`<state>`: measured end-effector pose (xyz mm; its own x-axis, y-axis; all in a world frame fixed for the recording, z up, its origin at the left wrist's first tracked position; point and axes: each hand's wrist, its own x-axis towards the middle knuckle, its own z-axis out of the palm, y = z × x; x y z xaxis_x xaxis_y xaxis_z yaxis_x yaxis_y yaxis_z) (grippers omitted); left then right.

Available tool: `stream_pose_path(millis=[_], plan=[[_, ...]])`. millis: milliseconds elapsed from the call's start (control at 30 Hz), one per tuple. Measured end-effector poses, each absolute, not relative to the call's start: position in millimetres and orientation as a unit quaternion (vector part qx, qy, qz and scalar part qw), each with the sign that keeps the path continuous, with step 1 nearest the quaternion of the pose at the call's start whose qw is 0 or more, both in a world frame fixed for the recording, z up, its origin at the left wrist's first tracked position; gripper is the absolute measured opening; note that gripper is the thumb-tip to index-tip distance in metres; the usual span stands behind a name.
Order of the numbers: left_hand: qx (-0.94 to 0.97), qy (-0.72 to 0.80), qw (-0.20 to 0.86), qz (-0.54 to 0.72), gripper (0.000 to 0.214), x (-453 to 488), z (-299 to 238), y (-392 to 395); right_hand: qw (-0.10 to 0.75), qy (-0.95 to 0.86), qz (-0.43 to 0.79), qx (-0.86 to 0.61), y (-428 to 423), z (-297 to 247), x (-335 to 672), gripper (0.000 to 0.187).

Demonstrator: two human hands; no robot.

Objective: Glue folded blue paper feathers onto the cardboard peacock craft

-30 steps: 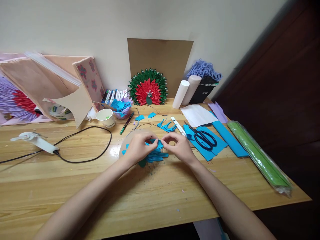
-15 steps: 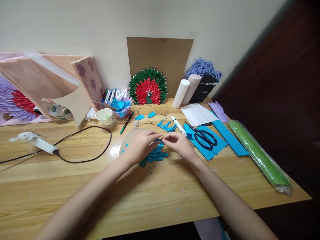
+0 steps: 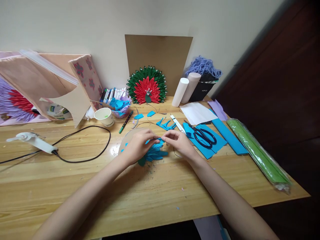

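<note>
Wooden table (image 3: 75,173) under us, cream wall behind. Our left hand (image 3: 138,146) and right hand (image 3: 180,142) meet fingertip to fingertip at mid-table, and we have both pinched narrow on one blue paper petal (image 3: 160,141). It sits at the top edge of a blue petal fan (image 3: 156,154), which lies on a round cardboard disc (image 3: 125,141). Black scissors (image 3: 204,136) rest on blue paper just right of our right hand. A glue gun (image 3: 33,141) lies well off to the left.

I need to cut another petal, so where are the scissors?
In the head view the black scissors lie on a blue paper sheet, just right of the right hand.
</note>
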<state>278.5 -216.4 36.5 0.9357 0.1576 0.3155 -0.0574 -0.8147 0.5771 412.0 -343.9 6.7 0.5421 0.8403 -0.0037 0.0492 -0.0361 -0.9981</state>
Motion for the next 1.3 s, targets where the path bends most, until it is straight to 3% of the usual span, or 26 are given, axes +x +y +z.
stream_pose_path(millis=[100,267,667,833,967,1133,1300], plan=[[0.920,0.037,0.324,0.219,0.020,278.6,32.4,-216.8,0.619,-0.337,0.319,-0.634,-343.5,6.3,411.2,0.022],[0.922,0.003,0.268,0.278,0.020,278.7,24.2,-218.0,0.648,-0.335,0.312,-0.609,-343.4,5.2,409.4,0.020],[0.955,0.016,0.165,0.245,0.026,277.7,31.8,-221.3,0.684,-0.303,0.312,-0.585,-343.8,7.3,407.3,0.017],[0.948,0.021,0.192,0.253,0.025,278.1,29.5,-220.3,0.665,-0.338,0.296,-0.596,-345.1,7.0,408.0,0.014],[0.941,0.019,0.202,0.269,0.023,278.9,29.3,-221.1,0.630,-0.435,0.203,-0.611,-348.1,9.7,408.2,0.010],[0.946,0.004,0.159,0.281,0.024,278.4,31.3,-223.3,0.547,-0.545,0.030,-0.635,-353.1,15.4,408.1,0.007],[0.947,-0.026,0.106,0.301,0.022,277.6,32.5,-224.6,0.507,-0.568,-0.016,-0.649,-353.7,15.8,405.1,0.004]])
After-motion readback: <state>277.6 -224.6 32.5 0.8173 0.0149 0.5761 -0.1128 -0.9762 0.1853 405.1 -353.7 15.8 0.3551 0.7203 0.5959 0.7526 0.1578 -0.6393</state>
